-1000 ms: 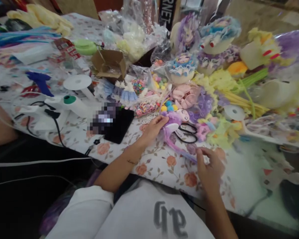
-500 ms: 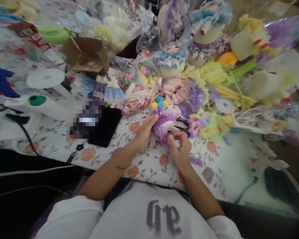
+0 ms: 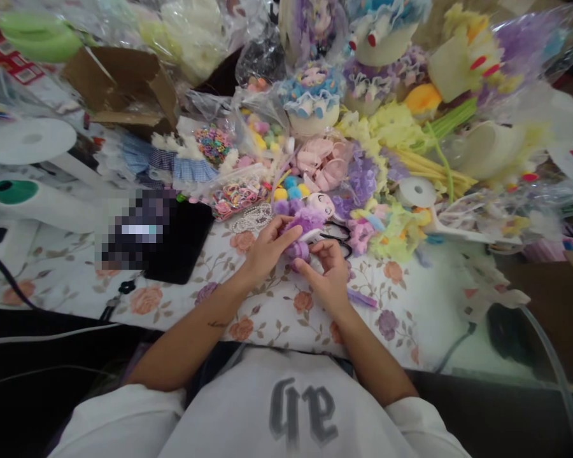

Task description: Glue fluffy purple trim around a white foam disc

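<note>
Between my hands is a fuzzy purple doll, its pale face turned up and away to the right. My left hand is closed around the doll's left side, thumb lying across the purple body. Fingers of my right hand are curled and pinch the lower purple part of the doll near a white piece. Just right of the doll are black loops, partly hidden behind my right fingers. A purple strip lies on the flowered tablecloth beside my right wrist.
A black tablet-like slab lies left of my hands, with a white glue-gun-like device beyond it. Behind are bags of colourful bands, pink pieces and a cardboard box. A white ribbon spool stands right.
My left hand has wrapped further over the doll, and my right fingers have moved left onto its lower part. The whole view has shifted, so the table appears further left.
</note>
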`<act>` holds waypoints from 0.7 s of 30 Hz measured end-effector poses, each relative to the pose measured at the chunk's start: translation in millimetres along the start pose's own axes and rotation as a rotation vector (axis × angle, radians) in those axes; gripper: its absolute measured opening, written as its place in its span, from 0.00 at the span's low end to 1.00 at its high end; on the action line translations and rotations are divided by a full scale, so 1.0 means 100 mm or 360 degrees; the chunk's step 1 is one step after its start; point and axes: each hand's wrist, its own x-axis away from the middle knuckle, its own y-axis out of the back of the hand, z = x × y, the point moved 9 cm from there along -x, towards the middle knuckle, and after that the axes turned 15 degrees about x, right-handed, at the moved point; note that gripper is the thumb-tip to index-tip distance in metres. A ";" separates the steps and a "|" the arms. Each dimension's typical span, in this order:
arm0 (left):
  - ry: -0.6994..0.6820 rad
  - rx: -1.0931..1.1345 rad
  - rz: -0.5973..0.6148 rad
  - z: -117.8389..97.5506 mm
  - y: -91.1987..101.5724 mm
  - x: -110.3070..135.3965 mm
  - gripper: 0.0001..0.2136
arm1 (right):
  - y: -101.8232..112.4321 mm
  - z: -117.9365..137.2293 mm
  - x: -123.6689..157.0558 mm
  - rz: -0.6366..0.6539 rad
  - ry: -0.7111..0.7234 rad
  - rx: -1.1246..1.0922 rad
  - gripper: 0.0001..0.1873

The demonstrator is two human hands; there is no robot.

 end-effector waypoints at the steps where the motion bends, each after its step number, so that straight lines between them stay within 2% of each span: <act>1: -0.0002 -0.0012 0.0010 0.00 -0.01 0.00 0.14 | 0.01 0.01 0.00 -0.0003 -0.0004 -0.0020 0.15; 10: -0.0015 -0.0099 0.0104 0.02 -0.05 0.01 0.13 | 0.03 0.01 -0.01 -0.0006 -0.0108 -0.0181 0.14; 18: -0.0068 -0.0274 0.0064 -0.03 -0.03 0.01 0.14 | 0.07 -0.05 -0.02 -0.0011 -0.0111 -0.0139 0.09; 21: -0.0165 -0.0447 0.0025 -0.08 -0.03 0.02 0.14 | 0.10 -0.06 -0.02 -0.0019 -0.0073 0.0007 0.04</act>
